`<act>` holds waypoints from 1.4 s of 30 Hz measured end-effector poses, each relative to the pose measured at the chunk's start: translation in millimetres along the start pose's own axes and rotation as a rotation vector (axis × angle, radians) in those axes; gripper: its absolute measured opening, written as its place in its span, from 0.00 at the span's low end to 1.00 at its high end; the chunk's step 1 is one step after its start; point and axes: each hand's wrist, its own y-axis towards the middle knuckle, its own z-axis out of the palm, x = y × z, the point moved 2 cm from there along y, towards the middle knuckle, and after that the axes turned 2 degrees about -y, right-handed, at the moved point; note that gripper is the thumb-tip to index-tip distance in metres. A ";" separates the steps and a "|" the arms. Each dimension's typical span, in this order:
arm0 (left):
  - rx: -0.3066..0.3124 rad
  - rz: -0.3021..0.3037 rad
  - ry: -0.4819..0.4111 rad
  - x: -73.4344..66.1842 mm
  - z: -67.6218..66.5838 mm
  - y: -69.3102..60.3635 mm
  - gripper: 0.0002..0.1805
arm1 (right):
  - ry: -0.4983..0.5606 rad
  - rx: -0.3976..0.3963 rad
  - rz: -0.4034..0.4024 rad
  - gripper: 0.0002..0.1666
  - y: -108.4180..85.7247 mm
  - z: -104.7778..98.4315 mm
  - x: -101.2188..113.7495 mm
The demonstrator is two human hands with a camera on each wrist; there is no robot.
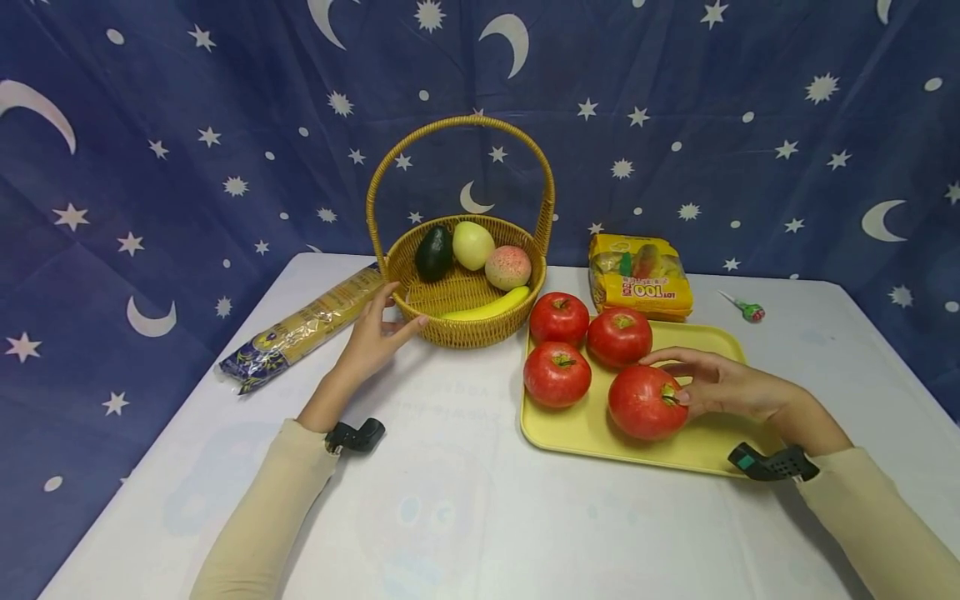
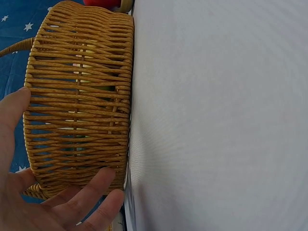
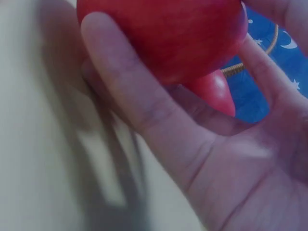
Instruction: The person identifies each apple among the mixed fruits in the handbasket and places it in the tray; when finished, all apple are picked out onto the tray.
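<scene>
My right hand (image 1: 723, 387) grips a red apple (image 1: 641, 404) over the front part of a yellow tray (image 1: 705, 458). In the right wrist view, fingers (image 3: 144, 91) curve around the underside of that apple; I cannot tell whether it touches the tray. Three more red apples (image 1: 557, 375) sit at the tray's left side. My left hand (image 1: 375, 333) rests against the left front of a wicker basket (image 1: 472, 335), fingers spread and thumb at its rim. Inside the basket are an avocado (image 1: 434, 254), a pale yellow-green fruit (image 1: 473, 245), a peach (image 1: 508, 267) and a banana (image 1: 487, 308).
Behind the tray lies a yellow packet (image 1: 641, 279), with a lollipop (image 1: 750, 312) to its right. A long pack of noodles (image 1: 300, 329) lies left of the basket. The basket's tall handle (image 1: 461, 122) arches upward before a star-patterned blue cloth (image 1: 675, 83).
</scene>
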 end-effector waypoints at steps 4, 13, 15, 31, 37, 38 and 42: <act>-0.001 0.002 0.004 -0.5 -0.2 -0.3 0.47 | -0.031 -0.013 0.046 0.31 -2.0 0.6 2.4; -0.004 -0.005 0.010 -0.8 -0.7 -0.5 0.47 | -0.116 -0.076 0.146 0.27 -0.6 7.9 4.0; -0.005 -0.004 0.008 -0.7 -0.8 -0.5 0.47 | -0.117 -0.098 0.161 0.26 0.7 8.5 3.4; -0.001 0.010 0.005 -1.5 0.5 0.4 0.46 | -0.365 -0.377 0.113 0.22 -0.3 27.3 -0.1; 0.005 0.011 0.006 -0.7 1.5 -0.2 0.46 | -0.332 -0.337 -0.010 0.31 -1.5 33.0 -10.5; 0.007 0.011 0.010 -0.6 1.4 -0.5 0.47 | -0.326 -0.326 -0.041 0.34 -1.0 33.7 -12.7; 0.005 0.002 0.019 -0.5 0.1 -0.8 0.47 | -0.340 -0.340 -0.099 0.41 2.0 35.9 -17.7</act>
